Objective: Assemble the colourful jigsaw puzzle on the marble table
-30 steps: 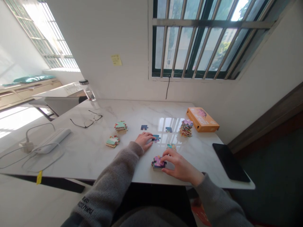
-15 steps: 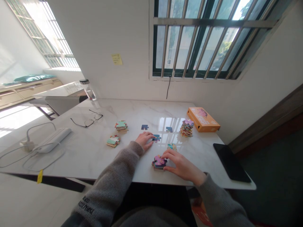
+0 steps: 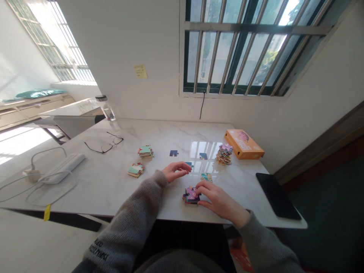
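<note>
My left hand (image 3: 176, 171) hovers over the table with fingers stretched out and nothing in them. Just beyond its fingertips lies a blue puzzle piece (image 3: 190, 164), partly covered by the hand. My right hand (image 3: 213, 197) has its thumb and fingers at the right side of a small stack of puzzle pieces (image 3: 191, 195), whose top piece is purple. A teal and yellow puzzle piece (image 3: 206, 177) lies beyond the right hand. Two dark blue pieces rest farther back, a left puzzle piece (image 3: 174, 153) and a right puzzle piece (image 3: 203, 156).
Two puzzle stacks stand left, a taller stack (image 3: 146, 152) and a lower stack (image 3: 135, 170). A tall stack (image 3: 224, 154) is beside the orange box (image 3: 244, 144). Around the edges are a black phone (image 3: 278, 196), glasses (image 3: 107, 147), a power strip (image 3: 64, 168) and a bottle (image 3: 106, 109).
My left hand has let go of the blue puzzle piece and lifted slightly, moving nearer to me. My right hand has stayed at the purple-topped stack with hardly any shift.
</note>
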The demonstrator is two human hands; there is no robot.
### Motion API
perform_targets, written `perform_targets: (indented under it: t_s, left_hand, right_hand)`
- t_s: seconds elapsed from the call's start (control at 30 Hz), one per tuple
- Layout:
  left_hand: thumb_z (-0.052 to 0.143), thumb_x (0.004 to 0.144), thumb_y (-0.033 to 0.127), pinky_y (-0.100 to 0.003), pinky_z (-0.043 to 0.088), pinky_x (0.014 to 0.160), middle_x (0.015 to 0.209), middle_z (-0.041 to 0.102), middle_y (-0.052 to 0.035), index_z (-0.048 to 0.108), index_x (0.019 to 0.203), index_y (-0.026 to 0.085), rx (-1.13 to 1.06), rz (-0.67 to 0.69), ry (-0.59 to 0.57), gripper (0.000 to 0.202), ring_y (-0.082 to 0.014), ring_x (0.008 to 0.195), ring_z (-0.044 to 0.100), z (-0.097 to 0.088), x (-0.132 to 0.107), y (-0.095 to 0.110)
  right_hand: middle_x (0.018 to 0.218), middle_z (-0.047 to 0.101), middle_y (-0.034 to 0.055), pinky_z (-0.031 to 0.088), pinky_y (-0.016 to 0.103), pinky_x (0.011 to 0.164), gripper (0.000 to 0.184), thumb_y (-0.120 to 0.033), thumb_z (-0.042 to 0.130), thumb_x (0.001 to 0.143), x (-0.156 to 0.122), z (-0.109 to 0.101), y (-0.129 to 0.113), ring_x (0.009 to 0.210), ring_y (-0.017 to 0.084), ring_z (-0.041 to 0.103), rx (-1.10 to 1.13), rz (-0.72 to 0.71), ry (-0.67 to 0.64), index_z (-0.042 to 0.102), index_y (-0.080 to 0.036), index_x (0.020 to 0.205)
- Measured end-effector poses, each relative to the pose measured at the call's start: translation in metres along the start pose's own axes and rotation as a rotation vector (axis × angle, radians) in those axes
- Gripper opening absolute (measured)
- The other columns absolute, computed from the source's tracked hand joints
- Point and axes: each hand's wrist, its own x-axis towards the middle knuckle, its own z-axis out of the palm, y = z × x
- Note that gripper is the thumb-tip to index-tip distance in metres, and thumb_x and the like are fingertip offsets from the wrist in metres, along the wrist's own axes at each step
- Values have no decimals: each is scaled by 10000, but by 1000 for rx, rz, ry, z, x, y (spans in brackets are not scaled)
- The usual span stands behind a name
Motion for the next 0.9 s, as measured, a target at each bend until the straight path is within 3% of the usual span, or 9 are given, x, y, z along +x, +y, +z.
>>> perform_targets:
  t_s: [0.4, 0.57, 0.67, 0.83, 0.9]
  left_hand:
    - [675, 854, 559, -374, 517, 851, 999, 716, -122, 667, 1092, 131, -122, -44, 21, 490, -204, 890, 670, -1, 2, -6]
    - [679, 865, 530, -352, 509, 840, 935, 716, -103, 663, 1064, 126, -165, -27, 72, 451, -184, 857, 661, -1, 2, -3]
    - [700, 852, 516, -349, 506, 845, 952, 707, -104, 655, 1087, 130, -174, -24, 53, 454, -183, 874, 659, -2, 2, -3]
    - [843, 709, 457, -347, 514, 830, 1066, 670, -110, 578, 1263, 174, -142, 10, 7, 677, -204, 950, 644, -3, 3, -11]
    - [855, 693, 427, -344, 513, 824, 1061, 671, -107, 579, 1256, 174, -85, -1, 30, 676, -209, 963, 642, -3, 4, -16]
  right_hand:
    - [1177, 528, 48, 495, 341, 958, 251, -122, 599, 907, -3, -6, -4, 1035, 180, 572, 168, 51, -77, 605, -270, 1110]
    - [1152, 535, 56, 527, 317, 814, 213, -172, 610, 914, 0, -11, 0, 811, 140, 534, 284, 23, 39, 591, -257, 1108]
    - [1142, 535, 61, 521, 318, 762, 201, -198, 620, 907, 11, -14, 8, 779, 136, 529, 282, 18, 151, 591, -246, 1100]
    - [1073, 526, 41, 513, 308, 722, 245, -185, 638, 866, 40, -12, 28, 737, 121, 535, 251, 11, 254, 595, -242, 1100]
    - [1044, 513, 29, 514, 308, 729, 270, -167, 641, 848, 50, -10, 35, 728, 115, 537, 243, 16, 275, 594, -242, 1104]
